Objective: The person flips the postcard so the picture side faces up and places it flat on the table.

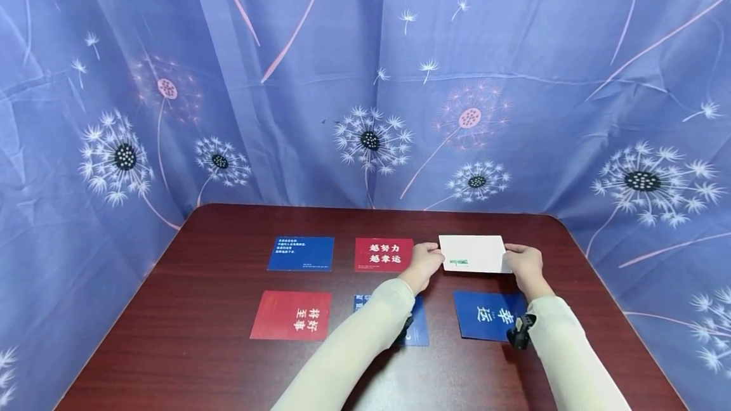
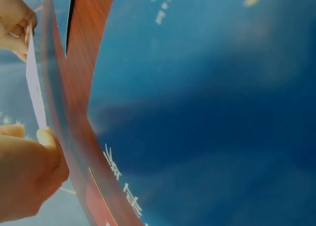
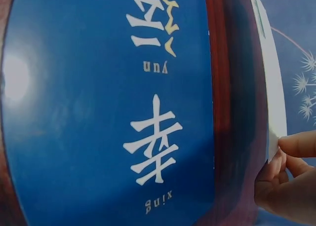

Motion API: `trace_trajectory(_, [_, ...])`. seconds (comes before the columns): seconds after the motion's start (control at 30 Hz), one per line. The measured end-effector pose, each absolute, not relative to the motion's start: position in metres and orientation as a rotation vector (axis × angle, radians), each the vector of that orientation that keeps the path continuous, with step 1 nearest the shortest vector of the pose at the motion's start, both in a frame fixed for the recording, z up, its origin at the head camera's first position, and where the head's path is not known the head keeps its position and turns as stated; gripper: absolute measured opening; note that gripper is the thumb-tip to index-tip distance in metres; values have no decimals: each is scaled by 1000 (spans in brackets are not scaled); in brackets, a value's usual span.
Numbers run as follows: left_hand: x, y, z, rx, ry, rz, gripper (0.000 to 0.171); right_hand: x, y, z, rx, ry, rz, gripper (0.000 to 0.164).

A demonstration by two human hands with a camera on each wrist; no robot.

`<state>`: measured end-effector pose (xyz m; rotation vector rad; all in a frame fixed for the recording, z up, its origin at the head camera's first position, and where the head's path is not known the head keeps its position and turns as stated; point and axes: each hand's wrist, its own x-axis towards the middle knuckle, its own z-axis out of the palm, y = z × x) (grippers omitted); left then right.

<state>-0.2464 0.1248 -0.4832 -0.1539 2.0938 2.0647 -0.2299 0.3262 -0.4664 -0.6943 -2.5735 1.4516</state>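
Both hands hold one white card [image 1: 473, 252] with a small green print at its lower left, near the back right of the table. My left hand [image 1: 423, 264] pinches its left end, and my right hand [image 1: 525, 267] pinches the right end. From the left wrist view the card [image 2: 35, 85] appears nearly edge-on between the two hands. In the right wrist view, the thumb and fingers of the right hand [image 3: 289, 174] grip the card's near end. Just below it on the table lies a blue card [image 1: 485, 314] with large white characters.
A red card [image 1: 377, 254] lies left of the left hand, and a blue card [image 1: 301, 254] farther left. In the front row are a red card [image 1: 285, 316] and a blue card [image 1: 419, 322] partly hidden by the left sleeve. A dandelion-patterned curtain [image 1: 297, 144] hangs behind the table [image 1: 188, 309].
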Motion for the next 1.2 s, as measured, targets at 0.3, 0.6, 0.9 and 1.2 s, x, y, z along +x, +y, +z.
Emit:
trace_trajectory(0.3, [-246,125,-480,-201,2154,2086,34,-231,327,-466,-642,-2575,1520,40])
trace_trajectory(0.6, [-244,122,-479,-162,2011,2226,29,-227,332,-461,-675,-2473,1760,43])
trace_trajectory(0.9, [-246,119,-478,-170,2066,2277,11,-225,335,-458,-595,-2373,1960,49])
trace_trajectory(1.2, [-246,120,-473,-173,2071,2355,8,-222,334,-451,-568,-2022,2235,20])
